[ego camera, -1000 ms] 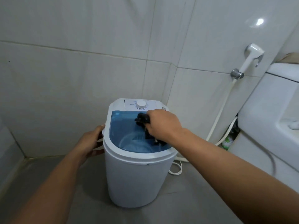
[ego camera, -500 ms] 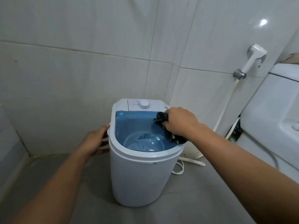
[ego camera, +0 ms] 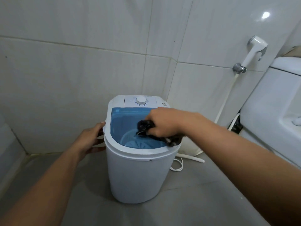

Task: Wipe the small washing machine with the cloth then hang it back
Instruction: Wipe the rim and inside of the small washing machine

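A small white washing machine [ego camera: 138, 176] stands on the grey floor in the corner, with a clear blue lid [ego camera: 123, 124] and a white dial [ego camera: 141, 100] at its back. My right hand [ego camera: 164, 123] presses a bunched dark cloth [ego camera: 145, 126] onto the right half of the blue lid; part of the cloth trails out under my wrist at the lid's right edge. My left hand [ego camera: 90, 139] grips the machine's left side at the rim, fingers wrapped around a handle there.
White tiled walls close in behind and to the left. A toilet [ego camera: 280, 111] stands at the right, with a bidet sprayer [ego camera: 254, 49] and its hose on the wall. A white cord [ego camera: 177, 167] and a hose [ego camera: 190, 158] lie on the floor right of the machine.
My right hand has slid the cloth back from the lid's right rear edge toward the lid's middle. My left hand has stayed on the machine's left side.
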The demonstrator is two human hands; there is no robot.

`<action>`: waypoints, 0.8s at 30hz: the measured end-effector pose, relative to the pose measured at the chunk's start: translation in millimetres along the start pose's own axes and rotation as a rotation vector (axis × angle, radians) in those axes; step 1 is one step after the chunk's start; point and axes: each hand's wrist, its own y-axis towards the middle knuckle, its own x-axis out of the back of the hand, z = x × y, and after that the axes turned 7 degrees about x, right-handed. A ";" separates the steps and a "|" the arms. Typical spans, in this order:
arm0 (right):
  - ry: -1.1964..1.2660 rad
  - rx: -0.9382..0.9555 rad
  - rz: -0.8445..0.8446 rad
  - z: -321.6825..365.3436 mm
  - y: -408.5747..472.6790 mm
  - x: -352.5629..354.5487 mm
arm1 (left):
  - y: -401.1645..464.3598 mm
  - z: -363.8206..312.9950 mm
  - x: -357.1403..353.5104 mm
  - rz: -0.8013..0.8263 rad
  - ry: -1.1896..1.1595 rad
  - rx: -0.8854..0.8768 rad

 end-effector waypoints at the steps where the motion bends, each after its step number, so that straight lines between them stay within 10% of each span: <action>1: -0.002 -0.067 0.070 -6.3 0.2 9.5 | 0.1 0.1 0.4 0.002 0.002 0.004; 18: -0.026 -0.231 0.400 21.9 33.1 38.0 | -5.9 -1.2 -1.1 0.002 0.012 0.034; 24: 0.047 -0.121 0.229 32.0 30.3 25.5 | -10.4 -4.1 -2.9 -0.022 0.013 0.027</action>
